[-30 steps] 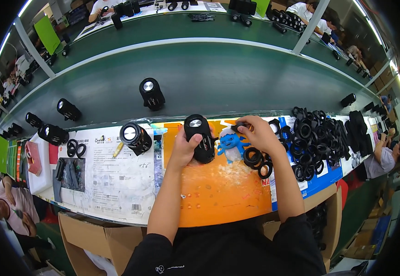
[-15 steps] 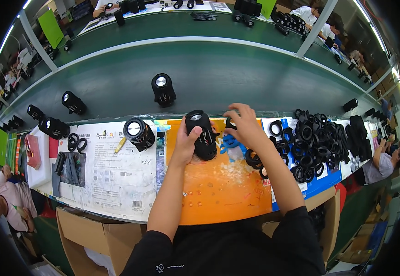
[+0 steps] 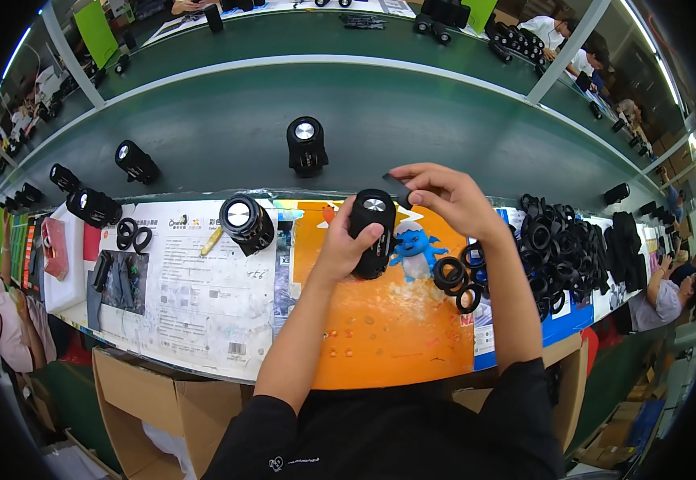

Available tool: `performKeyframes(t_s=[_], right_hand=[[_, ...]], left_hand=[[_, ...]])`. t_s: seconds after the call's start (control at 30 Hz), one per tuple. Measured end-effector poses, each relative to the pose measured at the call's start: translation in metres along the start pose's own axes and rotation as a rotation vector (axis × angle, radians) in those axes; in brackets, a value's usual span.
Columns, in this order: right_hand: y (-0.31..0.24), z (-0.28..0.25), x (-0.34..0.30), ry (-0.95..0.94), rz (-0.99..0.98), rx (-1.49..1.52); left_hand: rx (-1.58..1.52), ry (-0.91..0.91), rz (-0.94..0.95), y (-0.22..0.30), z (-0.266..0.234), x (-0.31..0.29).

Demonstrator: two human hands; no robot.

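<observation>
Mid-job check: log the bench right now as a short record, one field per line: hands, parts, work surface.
Left hand: gripping a black cylindrical device with a silver disc end
Right hand: pinching a small flat dark piece
Piece to device: close by; contact unclear
Work surface: orange printed sheet with a blue cartoon figure
Right side: heaped black rings
Left side: second black silver-ended cylinder, slim yellow stick-shaped item
Beyond bench: another such cylinder on a dark green surface
</observation>
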State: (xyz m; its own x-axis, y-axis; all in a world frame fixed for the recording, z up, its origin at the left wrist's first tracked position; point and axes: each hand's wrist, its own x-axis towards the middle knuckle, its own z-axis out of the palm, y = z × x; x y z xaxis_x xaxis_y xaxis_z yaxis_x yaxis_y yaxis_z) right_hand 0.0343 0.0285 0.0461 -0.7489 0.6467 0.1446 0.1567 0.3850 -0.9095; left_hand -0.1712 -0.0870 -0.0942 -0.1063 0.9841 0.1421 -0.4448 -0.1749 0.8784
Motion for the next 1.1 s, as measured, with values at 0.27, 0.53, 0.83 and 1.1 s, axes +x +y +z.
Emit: performKeyframes(t_s=[0.27,0.53,0.83,1.1], right_hand=[[-0.05,-0.014,0.037,-0.42,-0.045,-0.413],[-0.045,-0.015,0.03,-0.384,-0.032,-0.395],[-0.048,-0.004,0.02,-0.34,-0.059,-0.4],[-0.047,-0.01,0.019,-0.432,-0.155,-0.457]], left_hand=[[0.056,-0.043,-0.054,0.009,0.011,0.0],[0.085,-0.072,-0.058,0.013,0.011,0.0],[0.092,-0.08,-0.079,0.013,0.008,0.001],[0.055,-0.081,-0.111,0.015,0.012,0.0]])
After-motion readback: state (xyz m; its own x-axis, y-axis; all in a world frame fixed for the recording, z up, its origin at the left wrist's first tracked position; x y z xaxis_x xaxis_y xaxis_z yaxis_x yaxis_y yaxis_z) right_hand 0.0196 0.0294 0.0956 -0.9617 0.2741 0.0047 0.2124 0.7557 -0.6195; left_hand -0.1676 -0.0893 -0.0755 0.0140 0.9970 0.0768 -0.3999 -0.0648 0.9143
